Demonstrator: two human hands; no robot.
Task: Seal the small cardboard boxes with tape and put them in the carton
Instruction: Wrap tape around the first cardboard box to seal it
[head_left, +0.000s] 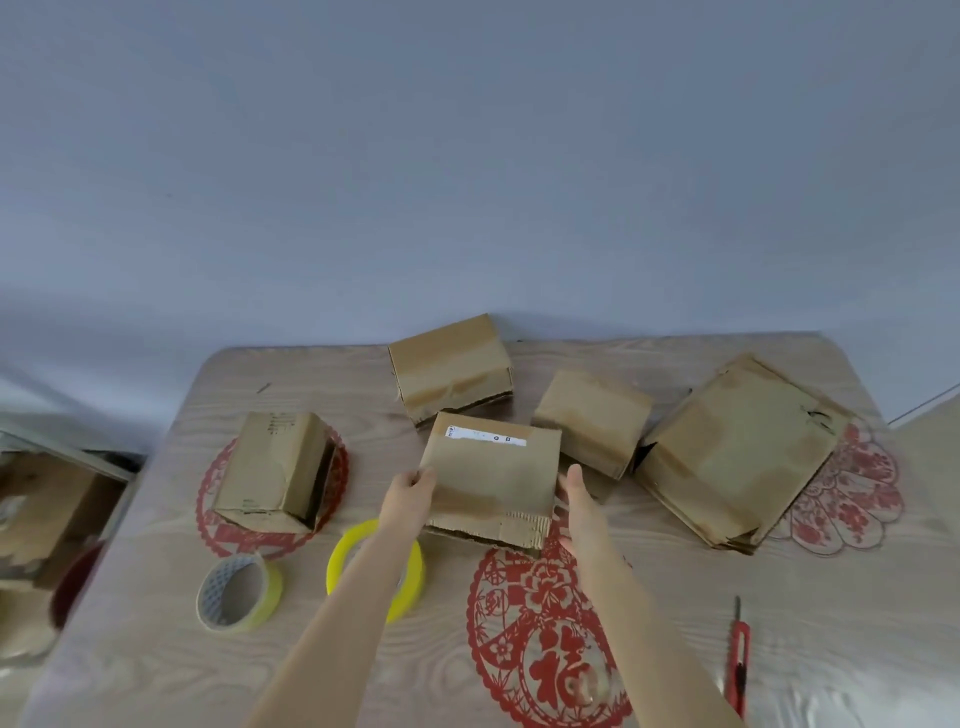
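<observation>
at table middle, small box, left fingers gripping edge, right fingers beside

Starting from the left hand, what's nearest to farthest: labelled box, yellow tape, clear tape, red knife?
1. Labelled box, in the left hand's grip.
2. Yellow tape, under its forearm.
3. Clear tape, farther left.
4. Red knife, far right.
</observation>
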